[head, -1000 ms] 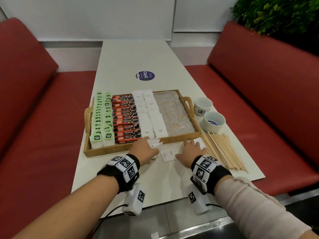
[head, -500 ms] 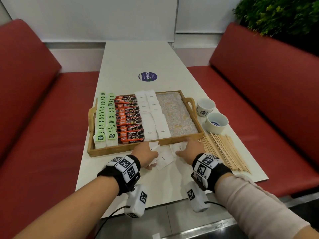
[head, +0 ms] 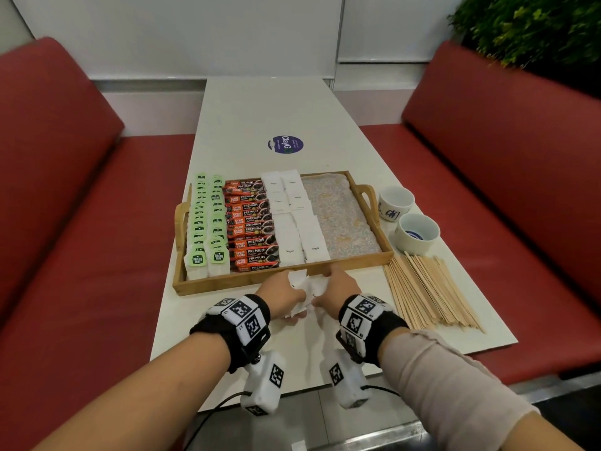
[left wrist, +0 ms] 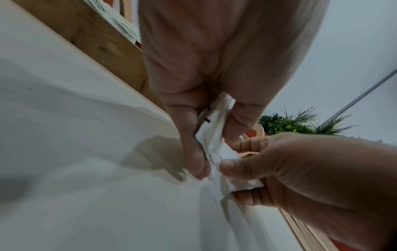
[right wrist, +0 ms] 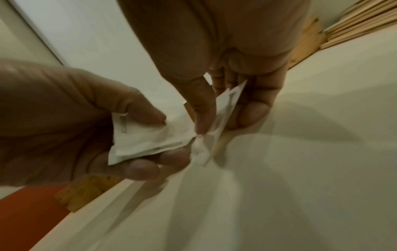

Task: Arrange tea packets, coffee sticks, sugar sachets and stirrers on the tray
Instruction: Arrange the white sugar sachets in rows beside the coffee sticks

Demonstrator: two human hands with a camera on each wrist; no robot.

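Tray (head: 224, 283): I see it unmoved on the white table (head: 260, 109), sugar rows unchanged since a second ago.
Stirrers (head: 426, 292): loose as before, just right of tray.
Hands: left hand (head: 283, 292) and right hand (head: 338, 289), flat and apart earlier, now meet.
Sugar sachets (head: 305, 288): gathered off table, pinched by both hands at tray's near edge.
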